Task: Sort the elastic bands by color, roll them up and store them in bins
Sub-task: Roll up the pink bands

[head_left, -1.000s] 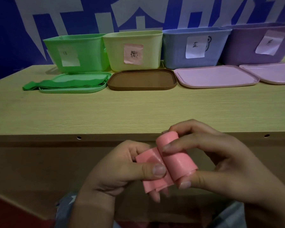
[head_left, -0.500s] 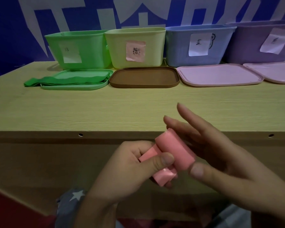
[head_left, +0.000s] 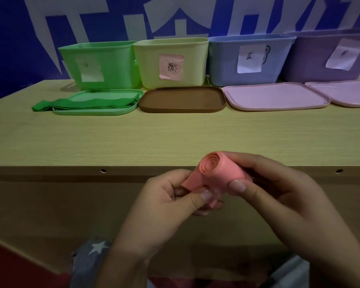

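Head view. A pink elastic band [head_left: 220,173], wound almost fully into a roll with its spiral end facing the camera, is held in front of the near edge of the table [head_left: 175,138], above the person's lap and well apart from the bins. The right hand [head_left: 279,196] holds the roll, its grip curled round it with the thumb pressed on the near side and the fingers behind. The left hand [head_left: 164,200] pinches the loose tail of the band between thumb and fingers, just below and left of the roll.

Along the far edge of the table stand four open bins in a row, each with a paper label on its front wall: from left to right a green bin [head_left: 112,63], a pale yellow bin [head_left: 195,59], a blue bin [head_left: 222,63] and a purple bin [head_left: 312,63]. The contents of the bins cannot be seen. A lid lies flat on the table before each bin: a green lid [head_left: 87,112], a brown lid [head_left: 182,100], a pink lid [head_left: 274,96] and a second pink lid [head_left: 345,94], partly cut off at the right. A green elastic band [head_left: 75,103] lies unrolled across the green lid, its left end hanging past the lid onto the table. A blue wall with large white characters [head_left: 13,38] rises behind the bins.
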`<state>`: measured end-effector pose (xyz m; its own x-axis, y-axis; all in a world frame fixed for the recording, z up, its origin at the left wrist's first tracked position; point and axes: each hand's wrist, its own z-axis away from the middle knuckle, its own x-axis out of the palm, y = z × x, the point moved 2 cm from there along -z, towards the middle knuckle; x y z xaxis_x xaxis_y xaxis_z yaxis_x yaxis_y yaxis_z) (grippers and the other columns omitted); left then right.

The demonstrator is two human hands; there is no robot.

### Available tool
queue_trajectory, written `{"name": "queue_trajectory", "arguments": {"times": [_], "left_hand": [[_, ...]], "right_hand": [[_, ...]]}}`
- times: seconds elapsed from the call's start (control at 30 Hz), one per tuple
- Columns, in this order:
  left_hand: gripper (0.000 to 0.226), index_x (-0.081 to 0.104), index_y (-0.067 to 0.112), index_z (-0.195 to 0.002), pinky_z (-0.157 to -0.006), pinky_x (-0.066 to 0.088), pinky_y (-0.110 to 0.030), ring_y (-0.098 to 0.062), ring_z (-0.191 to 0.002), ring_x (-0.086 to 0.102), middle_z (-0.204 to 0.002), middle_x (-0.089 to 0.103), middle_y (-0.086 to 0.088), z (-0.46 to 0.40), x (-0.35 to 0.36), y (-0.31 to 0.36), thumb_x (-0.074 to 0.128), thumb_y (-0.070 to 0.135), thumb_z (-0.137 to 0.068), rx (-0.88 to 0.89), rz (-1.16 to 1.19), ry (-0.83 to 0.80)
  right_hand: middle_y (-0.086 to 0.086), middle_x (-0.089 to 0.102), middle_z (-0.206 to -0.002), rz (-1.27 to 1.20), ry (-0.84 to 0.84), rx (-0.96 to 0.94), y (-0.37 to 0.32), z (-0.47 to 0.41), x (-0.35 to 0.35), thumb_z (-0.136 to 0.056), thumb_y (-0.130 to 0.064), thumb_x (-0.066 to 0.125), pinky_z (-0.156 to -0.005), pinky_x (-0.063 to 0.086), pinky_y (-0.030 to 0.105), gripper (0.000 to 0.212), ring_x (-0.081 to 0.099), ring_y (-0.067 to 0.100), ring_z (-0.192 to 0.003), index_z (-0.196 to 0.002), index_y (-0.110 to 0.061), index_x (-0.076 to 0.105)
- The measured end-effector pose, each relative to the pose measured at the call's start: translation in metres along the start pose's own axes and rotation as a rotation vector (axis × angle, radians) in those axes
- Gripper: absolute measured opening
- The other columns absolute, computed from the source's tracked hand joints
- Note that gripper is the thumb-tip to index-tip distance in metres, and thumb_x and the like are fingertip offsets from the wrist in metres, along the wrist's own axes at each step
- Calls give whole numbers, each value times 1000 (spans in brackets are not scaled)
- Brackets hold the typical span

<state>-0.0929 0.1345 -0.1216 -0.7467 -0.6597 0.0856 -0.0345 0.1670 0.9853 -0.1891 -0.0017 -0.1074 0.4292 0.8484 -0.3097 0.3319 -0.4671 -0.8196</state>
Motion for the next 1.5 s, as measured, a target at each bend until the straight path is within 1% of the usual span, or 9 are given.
{"name": "queue_trajectory", "arguments": {"times": [0.23,0.43,0.6,0.77,0.9,1.1,1.23,1.33,1.5], "left_hand": [[20,72,14,-95,-73,56,-24,-16,-85,71,-87,75,-7,6,-1,0,70,14,-75,84,-31,-40],[57,70,8,-100,-83,54,-27,-22,-98,69,-99,73,-10,4,5,3,83,44,-58,85,120,-8],[31,74,14,-87,-72,55,-23,-17,-87,70,-88,75,-7,-2,16,3,71,34,-64,97,171,193],[26,70,16,-94,-77,54,-24,-20,-95,69,-95,74,-7,-6,14,6,69,26,-70,144,183,189],[29,67,10,-102,-84,54,-27,-20,-99,67,-101,72,-11,-9,13,6,67,23,-76,127,208,88],[57,68,22,-109,-98,47,-30,-22,-114,60,-115,68,-9,-9,5,-4,78,51,-61,45,260,-21],[49,70,29,-104,-90,51,-28,-14,-107,63,-108,71,0,-5,8,-1,72,58,-64,41,110,4],[32,67,27,-98,-68,49,-13,0,-84,65,-90,72,9,-3,11,8,61,46,-73,87,-1,23],[21,73,33,-90,-58,46,-20,-7,-64,53,-76,63,1,-4,4,10,73,41,-70,70,6,-33]], "right_hand": [[-11,67,-109,64,93,-79,-1,-3,6,-81,-35,59,-83,53,24,35,63,10,-103,-116,-30,62],[-9,61,-108,118,191,-204,6,-9,19,-78,-25,65,-81,51,18,26,59,8,-105,-104,-22,63],[-7,59,-107,96,145,-212,7,-13,22,-77,-21,65,-84,48,17,31,57,8,-108,-107,-26,65],[-14,61,-122,-283,87,32,6,-9,15,-79,-51,61,-87,49,16,49,55,3,-117,-126,-42,52],[-21,52,-126,-28,87,55,1,-15,20,-79,-49,55,-84,41,4,38,47,-11,-115,-117,-46,52],[-14,50,-125,156,127,13,5,-16,21,-82,-45,53,-79,36,-2,23,42,-14,-114,-104,-47,55],[-14,52,-125,200,182,-51,6,-15,21,-83,-50,46,-83,36,-1,31,45,-11,-114,-107,-37,60],[-11,57,-121,180,209,-86,5,-15,22,-85,-45,45,-86,37,3,34,50,-8,-111,-108,-27,61],[-6,56,-120,221,227,-139,3,-15,24,-87,-40,46,-87,35,2,29,48,-7,-111,-107,-24,60]]}}
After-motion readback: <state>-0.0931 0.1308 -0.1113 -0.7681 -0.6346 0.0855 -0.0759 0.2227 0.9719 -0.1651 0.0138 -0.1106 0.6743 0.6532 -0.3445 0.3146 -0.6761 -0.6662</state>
